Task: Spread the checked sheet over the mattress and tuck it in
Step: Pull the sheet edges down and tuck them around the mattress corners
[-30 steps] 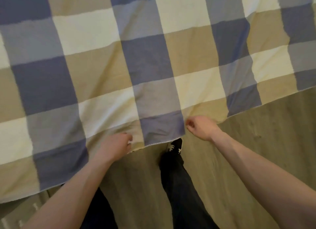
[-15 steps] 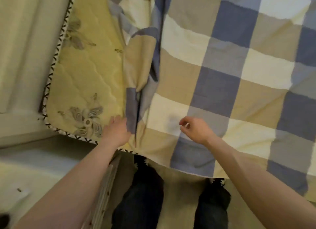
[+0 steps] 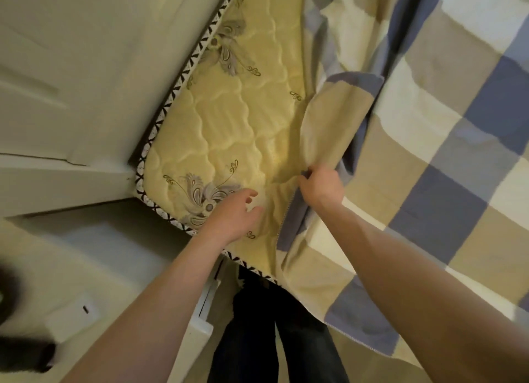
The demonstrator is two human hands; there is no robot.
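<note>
The checked sheet is covering the right portion of the mattress. Its stitched edge is folding back, leaving the quilted yellow corner with black-and-white piping exposed beside a pale panel. The right hand is gripping that bunched edge in curled fingers. The left hand is hovering over the bare quilting, fingers loosely spread, holding nothing.

The sheet is thin, matt woven cloth, soft and creased where it bunches. The mattress has a quilted cloth cover with a faint sheen, edged by woven tape. The frame beside it looks smooth, painted and matt.
</note>
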